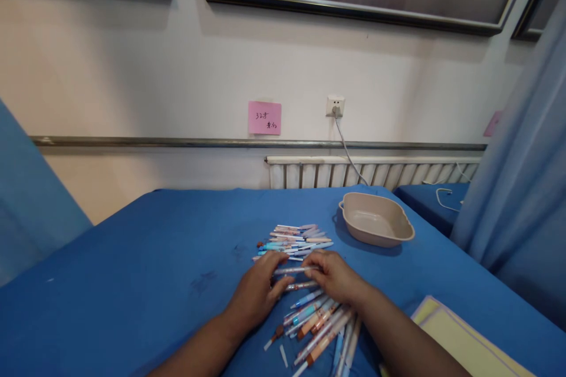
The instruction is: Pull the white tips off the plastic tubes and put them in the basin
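A slim pale pen [292, 271] lies crosswise between my two hands. My left hand [259, 287] curls around its left end, thumb and forefinger on either side. The right end is pinched by my right hand [335, 276], fingers bent. Just beyond my fingertips, a row of pens [294, 240] in white, blue and brown lies side by side on the blue cloth. Nearer to me, a looser heap of pens [321, 324] points in differing directions, partly under my right wrist. A brown-topped pen [276, 334] and a small white piece [283, 356] lie at the heap's left edge.
On the blue-covered table [132, 282], a beige plastic basin [375, 220] stands at the far right. Yellow sheets [460, 335] lie at the near right. Behind are a radiator [322, 175], a rail and a plugged socket [335, 106]. Blue curtains [522, 188] hang at both sides.
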`<state>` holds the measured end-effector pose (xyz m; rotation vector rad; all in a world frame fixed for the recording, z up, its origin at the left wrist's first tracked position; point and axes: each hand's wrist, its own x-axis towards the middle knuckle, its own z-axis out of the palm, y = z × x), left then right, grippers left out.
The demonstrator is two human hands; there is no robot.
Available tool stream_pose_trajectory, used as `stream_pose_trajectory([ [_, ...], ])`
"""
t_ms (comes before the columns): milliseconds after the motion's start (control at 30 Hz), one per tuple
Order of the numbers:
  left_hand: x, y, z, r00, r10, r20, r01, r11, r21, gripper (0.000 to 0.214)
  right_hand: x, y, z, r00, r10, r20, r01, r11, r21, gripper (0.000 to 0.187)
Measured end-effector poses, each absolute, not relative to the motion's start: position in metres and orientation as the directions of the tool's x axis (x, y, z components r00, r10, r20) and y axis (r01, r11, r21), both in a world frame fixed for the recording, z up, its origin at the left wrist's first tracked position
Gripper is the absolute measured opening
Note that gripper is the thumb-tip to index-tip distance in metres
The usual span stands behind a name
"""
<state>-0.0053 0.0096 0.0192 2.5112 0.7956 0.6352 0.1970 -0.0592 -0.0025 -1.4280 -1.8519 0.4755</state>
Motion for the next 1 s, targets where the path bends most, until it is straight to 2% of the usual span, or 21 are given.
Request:
stream_pose_trajectory([
  [100,-0.0048,0.0089,0.0210,0.776,0.546,0.315,0.346,-0.787,0.512,0.021,0.1967,-0.0597,-0.0023,-0.115,0.941,0.319,0.669,0.310,-0.675,0.009],
  [467,-0.0044,0.0091,0.0140,0.784,0.595,0.177,0.435,-0.730,0.528,0.025,0.1986,-0.0579,-0.0042,-0.106,0.941,0.320,0.680,0.304,-0.667,0.010],
  [667,-0.0051,0.0096,0.0163,0.783,0.601,0.157,0.479,-0.745,0.464,0.023,0.1980,-0.0580,-0.0044,-0.104,0.943,0.316,0.671,0.301,-0.677,0.011],
  [833,-0.0052,0.0114,0.0169,0.792,0.601,0.109,0.520,-0.758,0.394,0.037,0.1978,-0.0587,-0.0029,-0.115,0.945,0.307,0.697,0.297,-0.653,0.010],
  [1000,-0.0059,0.0120,0.0153,0.756,0.580,0.302,0.411,-0.781,0.470,0.026,0.1966,-0.0591,-0.0009,-0.119,0.942,0.314,0.701,0.304,-0.645,0.010],
])
